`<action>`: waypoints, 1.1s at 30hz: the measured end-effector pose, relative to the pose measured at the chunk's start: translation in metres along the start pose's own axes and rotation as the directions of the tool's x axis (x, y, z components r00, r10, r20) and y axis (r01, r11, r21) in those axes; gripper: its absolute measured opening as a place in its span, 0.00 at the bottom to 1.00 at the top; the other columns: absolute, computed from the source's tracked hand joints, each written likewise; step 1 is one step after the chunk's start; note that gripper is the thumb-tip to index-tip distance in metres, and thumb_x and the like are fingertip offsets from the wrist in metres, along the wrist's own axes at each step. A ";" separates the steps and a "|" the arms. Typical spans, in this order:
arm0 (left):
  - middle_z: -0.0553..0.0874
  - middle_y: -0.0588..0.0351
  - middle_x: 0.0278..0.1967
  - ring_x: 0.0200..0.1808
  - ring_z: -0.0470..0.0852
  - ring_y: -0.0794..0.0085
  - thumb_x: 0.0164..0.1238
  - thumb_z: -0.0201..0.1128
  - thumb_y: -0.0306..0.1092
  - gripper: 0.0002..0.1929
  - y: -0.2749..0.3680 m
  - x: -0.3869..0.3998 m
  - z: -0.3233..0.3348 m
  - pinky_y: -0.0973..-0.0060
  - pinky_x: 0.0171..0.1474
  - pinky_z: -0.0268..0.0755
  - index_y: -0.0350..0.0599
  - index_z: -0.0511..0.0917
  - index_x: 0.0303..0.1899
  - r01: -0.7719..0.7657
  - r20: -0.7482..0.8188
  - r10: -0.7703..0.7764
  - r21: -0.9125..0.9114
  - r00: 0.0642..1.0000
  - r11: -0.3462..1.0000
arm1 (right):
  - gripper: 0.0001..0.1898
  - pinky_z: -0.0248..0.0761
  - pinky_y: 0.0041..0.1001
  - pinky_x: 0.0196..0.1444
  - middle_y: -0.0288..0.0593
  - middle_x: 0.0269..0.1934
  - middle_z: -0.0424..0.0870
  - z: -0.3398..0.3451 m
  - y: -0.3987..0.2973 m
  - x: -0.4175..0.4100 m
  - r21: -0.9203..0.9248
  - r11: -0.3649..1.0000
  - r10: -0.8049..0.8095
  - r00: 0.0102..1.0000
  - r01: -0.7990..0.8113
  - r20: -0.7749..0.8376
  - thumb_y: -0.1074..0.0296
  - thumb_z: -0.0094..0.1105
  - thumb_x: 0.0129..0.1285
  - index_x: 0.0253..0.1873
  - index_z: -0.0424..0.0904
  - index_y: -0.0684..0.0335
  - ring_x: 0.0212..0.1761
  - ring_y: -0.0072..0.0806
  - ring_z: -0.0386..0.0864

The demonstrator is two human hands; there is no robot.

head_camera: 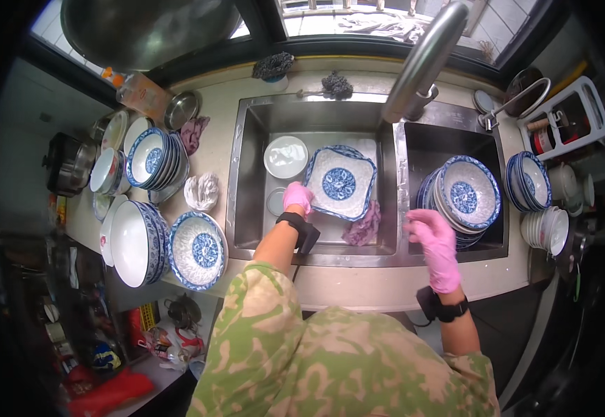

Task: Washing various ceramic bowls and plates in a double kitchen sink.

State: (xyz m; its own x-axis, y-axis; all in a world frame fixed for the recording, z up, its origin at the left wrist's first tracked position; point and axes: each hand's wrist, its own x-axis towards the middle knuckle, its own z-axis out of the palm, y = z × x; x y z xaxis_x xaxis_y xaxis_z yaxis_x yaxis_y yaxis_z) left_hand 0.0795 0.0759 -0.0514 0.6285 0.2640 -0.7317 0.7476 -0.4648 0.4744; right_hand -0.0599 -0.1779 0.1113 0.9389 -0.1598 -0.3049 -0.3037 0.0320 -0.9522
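Note:
My left hand (298,199), in a pink glove, grips the lower left edge of a square blue-and-white plate (339,183) in the large sink basin (310,121). Part of another blue-rimmed dish (352,151) shows behind that plate. A white round dish (285,157) and a smaller pale round one (276,201) lie to the left. By the plate's lower right corner is a wet purple cloth (363,225). My right hand (436,249), also gloved, hovers at the small basin's front left with nothing in it, fingers loosely apart. Beside it stands a stack of blue-and-white bowls (463,194).
The metal faucet (425,60) reaches over the divider. Stacked bowls (148,161), large bowls (138,244) and a white cloth (201,192) crowd the left counter. More bowls (529,181) and white cups (546,231) line the right. Steel scrubbers (336,85) sit behind the sink.

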 end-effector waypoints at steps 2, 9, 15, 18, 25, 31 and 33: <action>0.81 0.42 0.38 0.30 0.84 0.57 0.51 0.54 0.20 0.15 -0.027 0.019 -0.010 0.70 0.23 0.79 0.33 0.75 0.44 -0.126 -0.044 0.120 -0.175 0.992 0.976 | 0.12 0.68 0.16 0.36 0.39 0.41 0.77 0.032 0.008 0.013 0.007 0.997 0.076 0.988 -0.077 0.133 0.74 0.53 0.59 0.49 0.72 0.67 0.36 0.18 0.74; 0.75 0.47 0.34 0.20 0.80 0.64 0.53 0.53 0.16 0.15 0.002 -0.028 -0.033 0.73 0.19 0.80 0.35 0.68 0.44 0.037 0.169 0.063 -0.530 0.984 0.847 | 0.30 0.66 0.26 0.48 0.45 0.41 0.75 0.098 0.098 0.075 -0.228 0.953 0.154 0.969 -0.198 -0.195 0.66 0.57 0.56 0.61 0.60 0.74 0.42 0.28 0.73; 0.77 0.48 0.32 0.17 0.79 0.66 0.51 0.50 0.17 0.15 -0.014 -0.041 -0.052 0.75 0.18 0.79 0.32 0.68 0.44 0.070 0.174 0.058 -0.648 0.983 0.758 | 0.10 0.68 0.27 0.27 0.37 0.28 0.76 0.067 0.162 0.121 -0.072 0.976 0.199 0.977 -0.204 -0.080 0.64 0.49 0.61 0.42 0.74 0.61 0.27 0.28 0.74; 0.79 0.50 0.30 0.18 0.79 0.69 0.50 0.48 0.18 0.16 -0.015 -0.058 -0.064 0.78 0.18 0.77 0.32 0.69 0.45 -0.059 0.092 0.169 -0.690 0.981 0.721 | 0.07 0.72 0.30 0.34 0.48 0.25 0.80 0.046 0.194 0.147 -0.761 0.536 0.091 0.871 0.366 0.483 0.73 0.49 0.52 0.29 0.79 0.64 0.34 0.34 0.80; 0.81 0.51 0.38 0.26 0.83 0.69 0.52 0.47 0.19 0.27 -0.031 -0.048 -0.059 0.78 0.19 0.77 0.40 0.64 0.58 -0.248 0.033 0.299 -0.482 0.954 0.841 | 0.13 0.71 0.36 0.35 0.58 0.30 0.78 0.073 0.046 0.160 -0.523 0.846 0.033 0.990 -0.102 -0.139 0.61 0.49 0.56 0.33 0.75 0.66 0.31 0.44 0.78; 0.82 0.42 0.37 0.24 0.82 0.62 0.53 0.49 0.25 0.27 -0.025 -0.047 -0.035 0.70 0.26 0.74 0.42 0.65 0.60 -0.267 -0.028 0.269 -0.255 0.963 0.929 | 0.11 0.69 0.27 0.23 0.32 0.32 0.74 0.026 -0.062 0.199 0.024 0.985 -0.149 0.918 0.170 -0.367 0.59 0.57 0.59 0.45 0.75 0.53 0.30 0.24 0.73; 0.81 0.40 0.40 0.32 0.83 0.57 0.53 0.49 0.26 0.27 -0.018 -0.041 -0.020 0.68 0.35 0.74 0.42 0.66 0.59 -0.234 -0.013 0.238 -0.240 0.971 0.942 | 0.13 0.70 0.29 0.32 0.31 0.37 0.75 -0.045 -0.048 0.260 0.005 0.981 -0.185 0.942 0.195 -0.281 0.59 0.57 0.60 0.48 0.75 0.54 0.38 0.24 0.73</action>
State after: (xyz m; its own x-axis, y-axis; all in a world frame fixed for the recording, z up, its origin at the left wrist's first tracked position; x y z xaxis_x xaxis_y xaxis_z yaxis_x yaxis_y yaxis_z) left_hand 0.0442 0.0904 -0.0205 0.7912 0.1562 -0.5913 0.6086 -0.2967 0.7359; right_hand 0.1916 -0.2656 0.0783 0.8950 -0.4335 -0.1053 -0.1142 0.0057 -0.9934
